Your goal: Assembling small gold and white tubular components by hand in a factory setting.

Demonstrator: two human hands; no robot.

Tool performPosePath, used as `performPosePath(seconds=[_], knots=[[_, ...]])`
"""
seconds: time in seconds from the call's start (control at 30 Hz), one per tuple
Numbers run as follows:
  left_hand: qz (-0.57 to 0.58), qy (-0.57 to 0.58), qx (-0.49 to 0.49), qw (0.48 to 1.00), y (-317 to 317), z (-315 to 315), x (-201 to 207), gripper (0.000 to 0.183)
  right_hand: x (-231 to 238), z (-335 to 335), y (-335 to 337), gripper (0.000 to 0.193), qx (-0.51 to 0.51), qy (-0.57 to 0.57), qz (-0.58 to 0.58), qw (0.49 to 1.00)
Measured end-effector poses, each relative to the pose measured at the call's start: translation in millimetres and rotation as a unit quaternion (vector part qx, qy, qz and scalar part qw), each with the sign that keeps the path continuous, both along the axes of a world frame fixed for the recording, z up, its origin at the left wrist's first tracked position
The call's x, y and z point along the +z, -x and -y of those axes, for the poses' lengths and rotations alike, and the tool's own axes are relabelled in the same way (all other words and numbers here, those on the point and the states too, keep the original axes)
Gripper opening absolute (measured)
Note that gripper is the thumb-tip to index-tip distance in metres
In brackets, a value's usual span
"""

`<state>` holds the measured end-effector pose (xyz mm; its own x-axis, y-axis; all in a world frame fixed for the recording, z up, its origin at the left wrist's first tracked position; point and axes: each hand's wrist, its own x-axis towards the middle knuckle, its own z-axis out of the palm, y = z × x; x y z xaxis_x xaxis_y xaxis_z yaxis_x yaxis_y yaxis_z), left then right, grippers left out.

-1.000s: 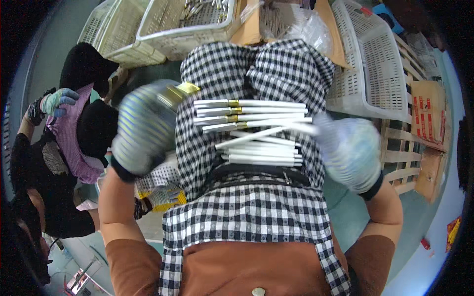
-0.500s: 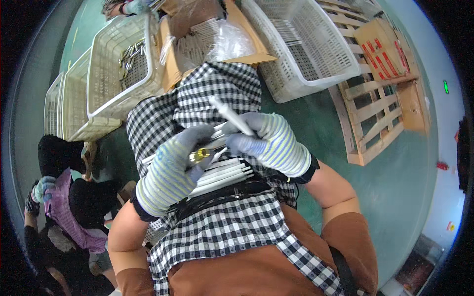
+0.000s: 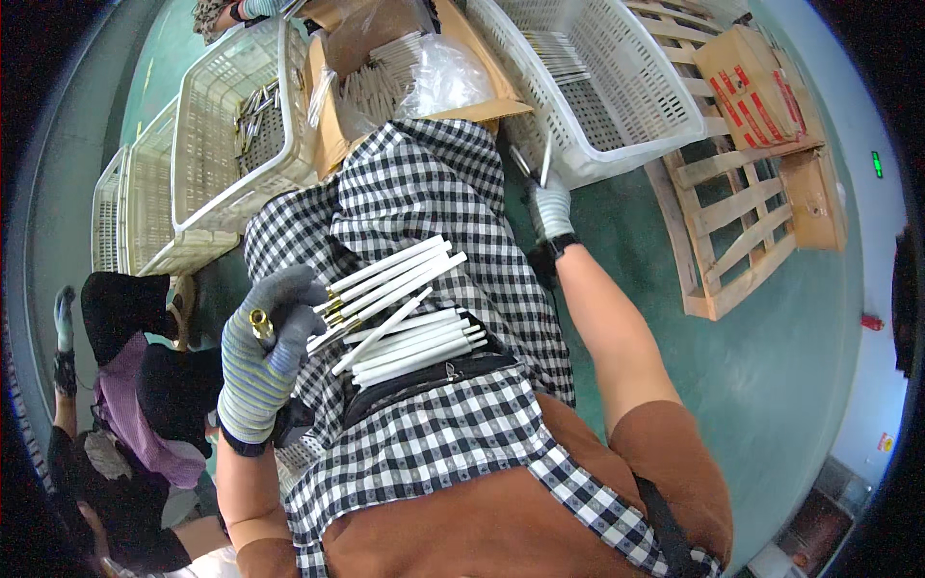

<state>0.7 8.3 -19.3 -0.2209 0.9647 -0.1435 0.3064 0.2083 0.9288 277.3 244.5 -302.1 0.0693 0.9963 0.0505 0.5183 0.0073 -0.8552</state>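
My left hand point(image 3: 260, 337), in a striped grey-palmed glove, is closed around a brass fitting point(image 3: 260, 325) above my lap. Whatever else lies inside that fist is hidden. Beside its fingers, several white rods with brass-coloured ends point(image 3: 390, 279) rest on my checked apron. Closer to my waist is a bundle of plain white rods point(image 3: 414, 349), with one lying slantwise. My right hand point(image 3: 552, 210) reaches forward, right of my knees, its fingers closed on slim rods: a white rod point(image 3: 547, 160) and a darker one point(image 3: 520, 160) stick up near the crate's side.
Ahead stands an open cardboard box point(image 3: 332, 144) with rods and clear plastic. A white crate point(image 3: 626, 159) holding rods is on its right, another crate point(image 3: 207, 207) with metal pieces on its left. A wooden pallet point(image 3: 708, 308) bears cartons. Another person point(image 3: 135, 414) sits at left.
My hands have parted. The right has moved forward and right toward the crate with rods; the left has drawn back leftward, still around the brass fitting. The rods on my lap are more exposed.
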Motion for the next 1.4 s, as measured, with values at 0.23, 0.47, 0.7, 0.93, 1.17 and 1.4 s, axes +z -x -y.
performPosePath(seconds=[0.23, 0.47, 0.7, 0.93, 1.17, 1.4], knots=[[-0.021, 0.022, 0.051, 0.998, 24.2, 28.1, -0.4, 0.047, 14.8, 5.4, -13.2, 0.037, 0.041, 0.064, 0.064, 0.995], [-0.095, -0.013, -0.014, 0.995, 19.9, 20.7, -6.4, 0.038, 132.6, 39.4, -25.6, 0.025, 0.173, -0.124, -0.013, 0.977], [-0.157, -0.140, -0.128, 0.969, 9.7, 14.1, -24.3, 0.027, 284.8, 98.7, 24.7, 0.025, 0.483, -0.267, 0.225, 0.803], [-0.143, -0.136, -0.138, 0.971, 12.4, 24.4, -16.1, 0.035, 284.0, 102.9, 39.9, 0.038, 0.542, -0.317, 0.222, 0.746], [-0.151, -0.125, -0.133, 0.972, 5.5, 34.0, -15.7, 0.024, 285.6, 109.5, 49.7, 0.033, 0.565, -0.346, 0.246, 0.707], [-0.220, -0.105, -0.175, 0.954, -11.0, 41.0, -3.8, 0.016, 282.3, 119.2, 48.7, 0.033, 0.639, -0.310, 0.234, 0.664]])
